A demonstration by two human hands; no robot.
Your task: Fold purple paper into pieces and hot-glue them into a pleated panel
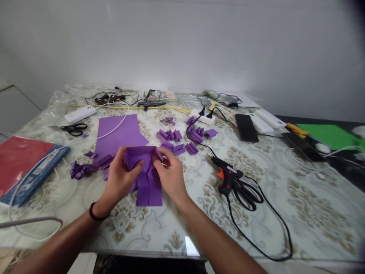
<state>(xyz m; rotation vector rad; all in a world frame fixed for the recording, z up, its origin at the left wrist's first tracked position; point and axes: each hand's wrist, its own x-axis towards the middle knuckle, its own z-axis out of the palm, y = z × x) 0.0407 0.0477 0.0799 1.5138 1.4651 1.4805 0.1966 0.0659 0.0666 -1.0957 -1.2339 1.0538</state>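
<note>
Folding: apparently part done; paper [155, 192] creased, raised flap [140, 150] left unflattened.
Grip: paper edges pinched by left hand [121, 174] and right hand [172, 174].
Pieces [191, 148]: folded, laid on worktop [182, 219].

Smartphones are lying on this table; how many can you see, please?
2: one black smartphone lies right of the white power strip; a second smartphone lies farther right, near the green sheet.
</note>
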